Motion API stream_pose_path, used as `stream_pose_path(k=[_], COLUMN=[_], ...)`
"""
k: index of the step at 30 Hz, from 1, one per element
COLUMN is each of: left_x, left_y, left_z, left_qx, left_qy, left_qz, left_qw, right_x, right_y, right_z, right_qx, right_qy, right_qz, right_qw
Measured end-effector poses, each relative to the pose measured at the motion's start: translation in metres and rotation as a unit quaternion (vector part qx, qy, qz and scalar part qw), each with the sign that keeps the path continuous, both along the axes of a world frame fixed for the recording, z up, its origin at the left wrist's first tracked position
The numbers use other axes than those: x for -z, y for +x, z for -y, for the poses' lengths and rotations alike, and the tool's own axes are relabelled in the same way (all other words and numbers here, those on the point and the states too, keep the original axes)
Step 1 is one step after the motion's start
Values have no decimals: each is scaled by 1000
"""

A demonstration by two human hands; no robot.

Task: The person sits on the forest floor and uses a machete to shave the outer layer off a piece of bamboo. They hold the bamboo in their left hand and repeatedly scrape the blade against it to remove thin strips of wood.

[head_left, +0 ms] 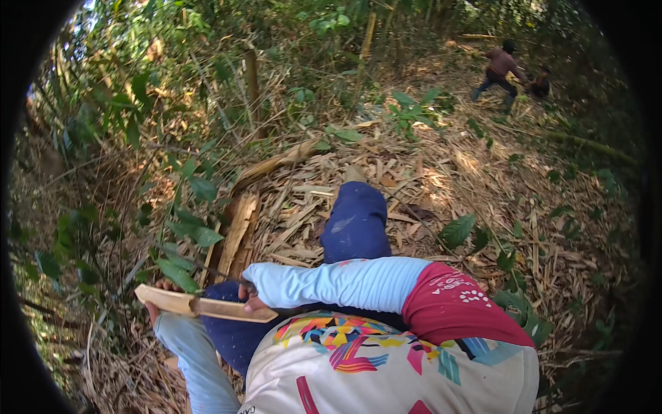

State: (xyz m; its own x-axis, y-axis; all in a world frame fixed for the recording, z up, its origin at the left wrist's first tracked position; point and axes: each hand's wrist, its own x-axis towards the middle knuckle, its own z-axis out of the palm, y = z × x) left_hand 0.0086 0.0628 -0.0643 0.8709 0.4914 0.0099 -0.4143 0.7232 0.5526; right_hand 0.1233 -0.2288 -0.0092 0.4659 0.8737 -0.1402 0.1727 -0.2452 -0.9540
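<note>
A pale, flat split piece of wood or bamboo point(207, 306), pointed at its left end, lies across my lap at the lower left. My left hand point(160, 293) is closed around its left part, with the fingers partly behind it. Close to its right part is my right hand point(252, 298), its fingers curled and touching the piece. A thin dark tool, like a blade, shows at the right hand's fingers; its full shape is hidden by the hand and sleeve. Both forearms wear light blue sleeves.
Dark blue trousers cover my bent knee point(355, 221) ahead. A split, weathered log point(239, 231) lies beside it at the left. Dry leaves and strips point(427, 179) cover the ground. Leafy plants point(196, 228) stand close at the left. Another person point(501, 69) bends at the far right.
</note>
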Motion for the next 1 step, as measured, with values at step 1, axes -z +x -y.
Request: stream_pose_path(k=[1], left_x=[2], left_y=[21], left_z=[7], left_qx=[20], left_qy=[-3], left_qz=[7], left_qw=[1000], right_x=[-5], right_y=[-1], right_z=[-3], right_qx=[-19], right_qy=[-10], right_qz=[-10], right_qw=[1000])
